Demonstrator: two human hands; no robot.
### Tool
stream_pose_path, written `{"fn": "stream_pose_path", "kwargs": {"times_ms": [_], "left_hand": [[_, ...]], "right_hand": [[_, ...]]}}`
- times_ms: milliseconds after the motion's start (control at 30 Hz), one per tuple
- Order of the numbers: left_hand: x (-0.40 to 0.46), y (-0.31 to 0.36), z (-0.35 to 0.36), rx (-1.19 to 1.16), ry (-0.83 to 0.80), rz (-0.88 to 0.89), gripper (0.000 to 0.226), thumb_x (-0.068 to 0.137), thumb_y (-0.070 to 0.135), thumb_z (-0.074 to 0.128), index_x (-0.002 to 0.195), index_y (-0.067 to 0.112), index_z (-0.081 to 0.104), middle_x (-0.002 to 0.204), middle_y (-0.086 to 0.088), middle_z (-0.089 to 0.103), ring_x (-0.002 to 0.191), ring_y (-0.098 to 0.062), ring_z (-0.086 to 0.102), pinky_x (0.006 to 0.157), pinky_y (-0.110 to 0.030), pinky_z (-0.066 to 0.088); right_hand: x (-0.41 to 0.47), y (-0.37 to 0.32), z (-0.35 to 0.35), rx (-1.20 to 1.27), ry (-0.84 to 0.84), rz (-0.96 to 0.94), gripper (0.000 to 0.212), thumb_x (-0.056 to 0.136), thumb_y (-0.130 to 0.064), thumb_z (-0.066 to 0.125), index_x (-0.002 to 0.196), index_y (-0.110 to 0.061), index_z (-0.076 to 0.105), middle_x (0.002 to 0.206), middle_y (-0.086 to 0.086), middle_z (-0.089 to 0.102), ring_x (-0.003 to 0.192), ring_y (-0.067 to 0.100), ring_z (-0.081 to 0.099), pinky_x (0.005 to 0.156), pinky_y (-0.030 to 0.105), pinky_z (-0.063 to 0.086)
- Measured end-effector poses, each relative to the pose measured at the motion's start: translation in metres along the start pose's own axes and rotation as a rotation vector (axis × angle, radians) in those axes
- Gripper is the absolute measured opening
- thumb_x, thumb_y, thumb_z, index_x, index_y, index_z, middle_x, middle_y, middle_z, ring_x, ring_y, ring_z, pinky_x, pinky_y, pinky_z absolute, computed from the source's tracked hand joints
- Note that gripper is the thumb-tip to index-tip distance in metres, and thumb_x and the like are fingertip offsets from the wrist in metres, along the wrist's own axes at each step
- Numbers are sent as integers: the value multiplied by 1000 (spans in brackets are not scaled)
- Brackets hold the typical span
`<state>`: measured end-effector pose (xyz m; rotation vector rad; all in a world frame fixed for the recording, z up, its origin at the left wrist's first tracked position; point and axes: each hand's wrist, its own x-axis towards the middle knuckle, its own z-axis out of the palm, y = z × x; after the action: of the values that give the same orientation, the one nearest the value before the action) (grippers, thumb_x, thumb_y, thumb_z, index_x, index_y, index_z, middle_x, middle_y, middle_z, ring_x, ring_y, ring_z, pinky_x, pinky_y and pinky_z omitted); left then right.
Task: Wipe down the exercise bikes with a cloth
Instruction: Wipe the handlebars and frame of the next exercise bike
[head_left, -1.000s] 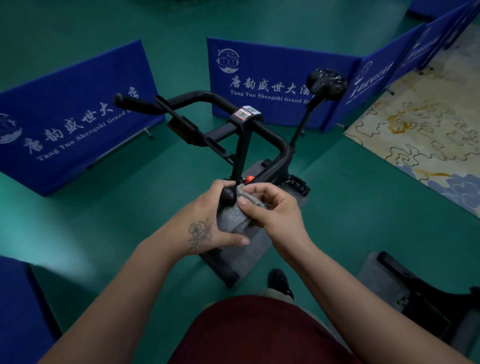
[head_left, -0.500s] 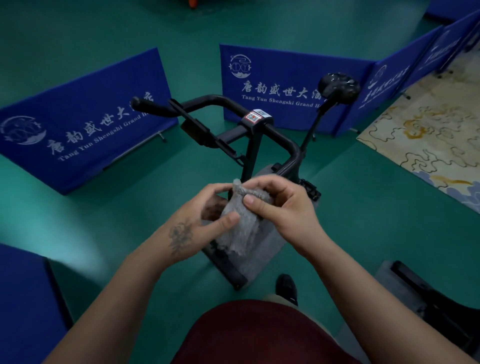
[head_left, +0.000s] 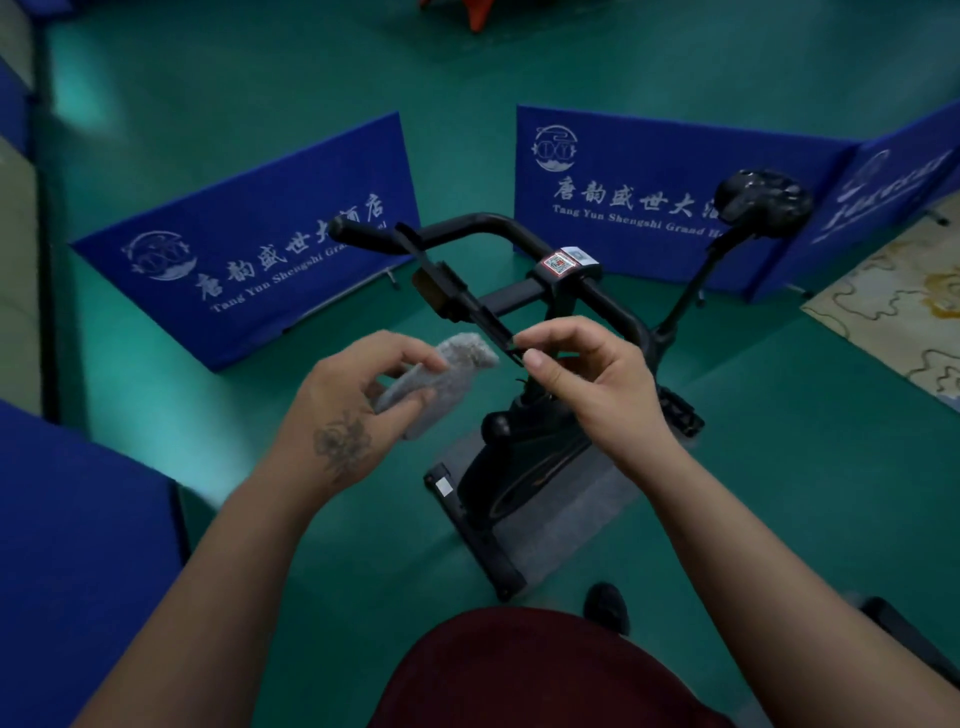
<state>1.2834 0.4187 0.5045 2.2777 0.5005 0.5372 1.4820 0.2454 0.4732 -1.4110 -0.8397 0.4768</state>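
Observation:
A black exercise bike (head_left: 535, 447) stands in front of me on a grey mat (head_left: 571, 519). Its handlebar (head_left: 483, 223) is at the centre and its saddle (head_left: 761, 197) at the upper right. My left hand (head_left: 348, 405) holds a crumpled grey cloth (head_left: 457, 364) in the air, left of the handlebar stem and off the bike. My right hand (head_left: 597, 384) hovers just right of the cloth's tip with loosely curled fingers. It holds nothing, and the thumb and forefinger sit close to the end of the bike's black holder bar.
Blue banner barriers (head_left: 260, 260) (head_left: 623, 182) ring the bike on the green floor, and another barrier (head_left: 78, 545) is close at my lower left. A patterned carpet (head_left: 893, 291) lies to the right. Part of a second bike (head_left: 909, 639) shows at the lower right.
Both hands lifted the cloth off the near handlebar grip. My right hand has let go of it, and my left hand has carried it up and to the left.

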Motion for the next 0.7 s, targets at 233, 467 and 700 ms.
{"fn": "stream_pose_path", "kwargs": {"times_ms": [233,467,700], "left_hand": [[8,-7,13,-193,-276,-139,33,89,14,82,111,39,83,110,7,78,104,-16,71,78,-30,61],[24,0,16,-309,-354,-231,36,84,14,84,119,22,82,107,2,81,97,-10,74,85,-20,58],[37,0,20,-390,-358,-353,33,77,17,86,110,23,86,94,-8,80,86,-12,73,80,-20,59]], "right_hand": [[-2,30,-52,-7,83,93,18,95,-10,76,101,-26,77,107,11,78,101,25,72,98,44,56],[0,53,-101,-21,157,159,14,96,-9,75,105,-21,77,108,19,75,99,21,69,96,37,54],[3,65,-115,8,165,209,13,98,-7,72,108,-16,75,103,5,77,100,17,70,97,31,54]]}}
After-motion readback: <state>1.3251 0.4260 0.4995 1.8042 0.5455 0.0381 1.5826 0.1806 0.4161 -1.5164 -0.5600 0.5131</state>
